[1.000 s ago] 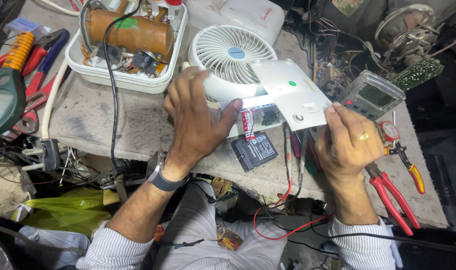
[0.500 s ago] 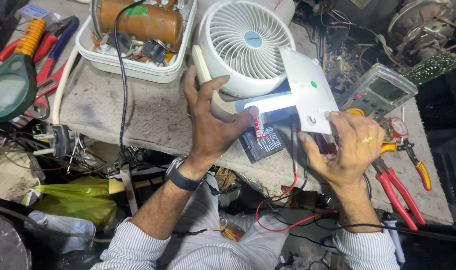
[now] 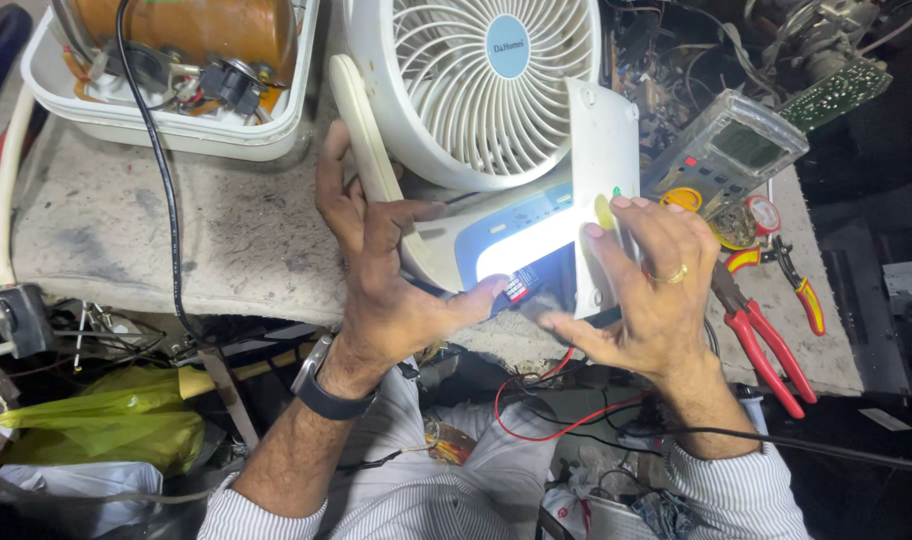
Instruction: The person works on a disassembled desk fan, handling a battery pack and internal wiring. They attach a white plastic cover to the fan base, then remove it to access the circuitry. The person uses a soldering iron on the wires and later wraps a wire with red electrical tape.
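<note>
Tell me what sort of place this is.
Probably a small electronics repair bench. The hands, left hand and right hand, work on an opened white fan, beside a multimeter, red-handled pliers and a loose circuit board.

A fan (image 3: pixel 476 90) is set at the upper centre of the frame, on the surface (image 3: pixel 176 230). Its base (image 3: pixel 496 240) is held below it, at the middle, between the left hand (image 3: pixel 396 270) and the right hand (image 3: pixel 646 290). A loose panel (image 3: pixel 601 150) is propped against the base, under the right hand. A tray (image 3: pixel 166 120) is placed at the upper left, with a motor (image 3: pixel 176 30) in it. A meter (image 3: pixel 726 150) lies at the upper right, and pliers (image 3: pixel 766 330) are found below it, just right of the right hand. A bag (image 3: pixel 96 420) is seen at the lower left, below the surface's edge.
</note>
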